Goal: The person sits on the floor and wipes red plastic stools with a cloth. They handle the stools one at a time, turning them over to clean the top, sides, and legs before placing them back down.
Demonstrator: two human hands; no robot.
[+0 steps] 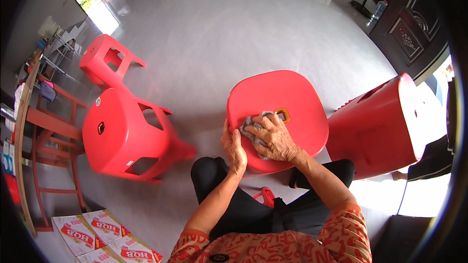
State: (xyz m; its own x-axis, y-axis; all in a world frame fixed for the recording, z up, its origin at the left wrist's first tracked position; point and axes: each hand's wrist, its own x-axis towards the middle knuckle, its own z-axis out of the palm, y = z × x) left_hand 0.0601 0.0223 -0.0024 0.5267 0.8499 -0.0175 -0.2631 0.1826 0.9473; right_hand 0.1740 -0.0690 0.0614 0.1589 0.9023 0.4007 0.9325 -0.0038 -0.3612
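Grey floor (234,34) fills most of the view, smooth and shiny, with daylight coming through a doorway at the far left. Four red plastic stools stand or lie on it. The stool being worked on (287,102) sits right in front of the seated person, between the knees, its seat turned up toward the camera. To the right lies a second stool (380,122) tipped on its side, just beside the first. To the left a third stool (122,131) lies tilted, and a fourth (105,61) is farther back near a red wooden rack (53,131). Printed cartons (97,236) lie on the floor at lower left.

The left hand (234,148) clasps the near rim of the seat, steadying it. The right hand (273,136) lies flat, fingers spread, pressing a grey cloth (253,129) against the seat beside the small dark handle slot (282,115).

Judging from this, wiping is under way on the first stool's seat only; its legs are hidden. Whether the other three stools are already cleaned cannot be told.
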